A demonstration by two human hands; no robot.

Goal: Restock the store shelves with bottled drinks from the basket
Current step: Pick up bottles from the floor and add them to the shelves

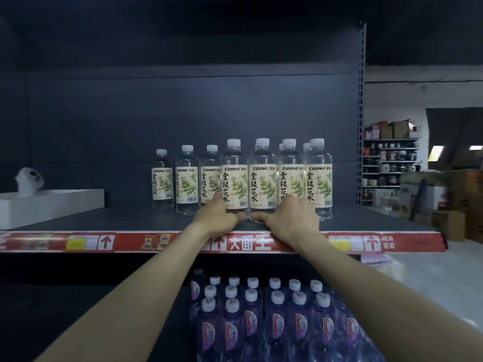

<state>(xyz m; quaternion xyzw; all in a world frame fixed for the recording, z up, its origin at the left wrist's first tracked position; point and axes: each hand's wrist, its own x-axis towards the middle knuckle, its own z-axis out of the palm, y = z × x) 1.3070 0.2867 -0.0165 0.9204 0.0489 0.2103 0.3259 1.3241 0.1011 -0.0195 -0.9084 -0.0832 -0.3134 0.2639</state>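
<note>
One head-worn wide-angle view from the person's eye line, facing square into the dark shelf (130,218) and tipped slightly down. It sits close: both forearms run up from the bottom edge to the left hand (218,218) and right hand (290,215) at the clear bottles (262,178) mid-frame. Purple bottles (277,317) on the tier below fill the bottom, and the store floor (431,270) shows at the right edge.

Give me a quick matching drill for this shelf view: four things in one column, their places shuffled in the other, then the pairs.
1. left hand
2. white tray
3. purple-labelled bottles
4. red price strip

A. below the shelf
B. shelf's front edge
C. shelf's left end
D. gripping a cream-labelled bottle

Pairs: 1-D, 2-C, 3-A, 4-B.
</note>
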